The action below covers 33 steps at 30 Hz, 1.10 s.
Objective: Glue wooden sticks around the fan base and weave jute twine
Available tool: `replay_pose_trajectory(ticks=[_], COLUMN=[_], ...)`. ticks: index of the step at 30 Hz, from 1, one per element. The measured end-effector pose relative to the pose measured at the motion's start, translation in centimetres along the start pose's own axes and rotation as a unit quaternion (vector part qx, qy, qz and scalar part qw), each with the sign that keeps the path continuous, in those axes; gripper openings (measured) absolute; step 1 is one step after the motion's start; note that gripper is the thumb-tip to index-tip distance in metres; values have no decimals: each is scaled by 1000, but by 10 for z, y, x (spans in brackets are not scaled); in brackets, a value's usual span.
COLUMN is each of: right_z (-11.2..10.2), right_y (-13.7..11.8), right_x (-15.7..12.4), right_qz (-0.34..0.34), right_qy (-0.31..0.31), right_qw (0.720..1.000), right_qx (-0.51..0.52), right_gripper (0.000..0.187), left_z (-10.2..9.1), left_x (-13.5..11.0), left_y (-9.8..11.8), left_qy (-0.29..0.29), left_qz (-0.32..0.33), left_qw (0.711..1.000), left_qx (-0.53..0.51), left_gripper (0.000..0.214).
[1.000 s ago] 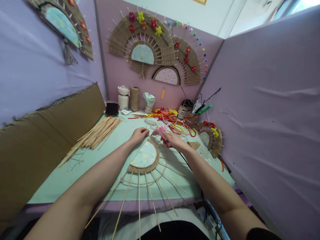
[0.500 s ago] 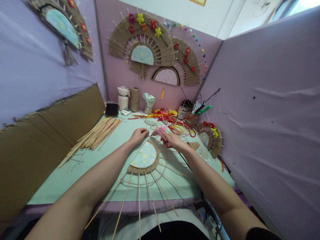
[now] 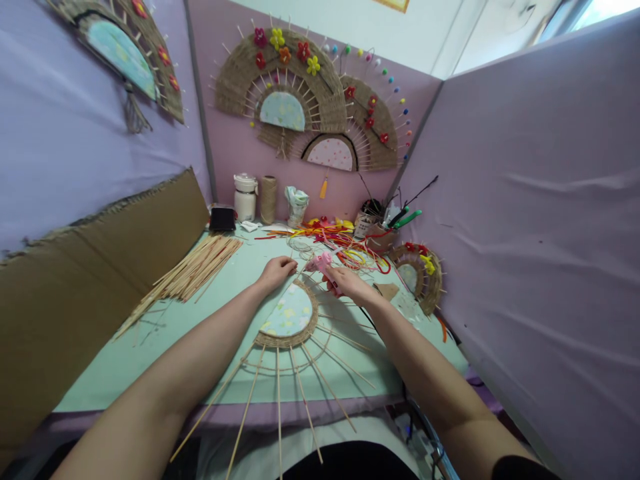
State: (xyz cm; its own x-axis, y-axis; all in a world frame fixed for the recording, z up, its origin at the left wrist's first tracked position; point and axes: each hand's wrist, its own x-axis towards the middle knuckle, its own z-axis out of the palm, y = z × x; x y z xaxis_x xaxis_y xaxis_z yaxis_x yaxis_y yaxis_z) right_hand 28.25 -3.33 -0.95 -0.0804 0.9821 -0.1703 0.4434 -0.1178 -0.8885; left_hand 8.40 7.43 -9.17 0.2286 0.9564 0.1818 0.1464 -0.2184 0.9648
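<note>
Snugly, right grip around pink plastic glue gun, left grip together near half-round, twine-edged fan.

Soft shadows, glare at upper right.

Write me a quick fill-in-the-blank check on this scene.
The pink glue gun is in the ____ hand.
From the floral panel, thin sticks radiate off the ____ edge, not the straight one.
The loose stick pile lies toward the picture's ____ side.
The white lidded jar stands immediately left of the ____.

Missing words: right; curved; left; twine spool.
</note>
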Motion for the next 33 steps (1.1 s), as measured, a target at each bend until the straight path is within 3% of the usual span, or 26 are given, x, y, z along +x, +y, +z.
replay_pose_trajectory(ticks=[4,7,13,19,24,26,28,31,33], right_z=[-16,-38,-81,-80,-78,-75,-63,-22,12], right_y=[3,17,64,99,86,65,40,6,-7], right_x=[-23,-48,-93,-113,-121,-120,-112,-85,-64], right_qz=[-49,-39,25,107,119,89,10,-162,-238], right_qy=[51,110,211,208,186,193,174,91,10], right_qw=[997,987,913,827,789,790,816,862,873], right_qx=[-33,-111,-349,-510,-573,-575,-552,-471,-427], right_gripper=[49,49,47,36,34,36,34,33,32], left_z=[1,3,3,3,3,3,3,4,3], left_x=[-1,-2,-5,-6,-4,-2,0,0,-2], left_y=[0,2,9,14,12,10,9,10,12], left_qy=[0,8,36,48,50,50,48,46,47], left_qz=[7,14,27,33,26,21,17,16,19], left_qw=[1000,1000,999,998,998,998,999,999,999], left_qx=[-3,-1,9,6,-8,-15,-20,-23,-21], left_gripper=[31,32,33,38,40,41,41,42,42])
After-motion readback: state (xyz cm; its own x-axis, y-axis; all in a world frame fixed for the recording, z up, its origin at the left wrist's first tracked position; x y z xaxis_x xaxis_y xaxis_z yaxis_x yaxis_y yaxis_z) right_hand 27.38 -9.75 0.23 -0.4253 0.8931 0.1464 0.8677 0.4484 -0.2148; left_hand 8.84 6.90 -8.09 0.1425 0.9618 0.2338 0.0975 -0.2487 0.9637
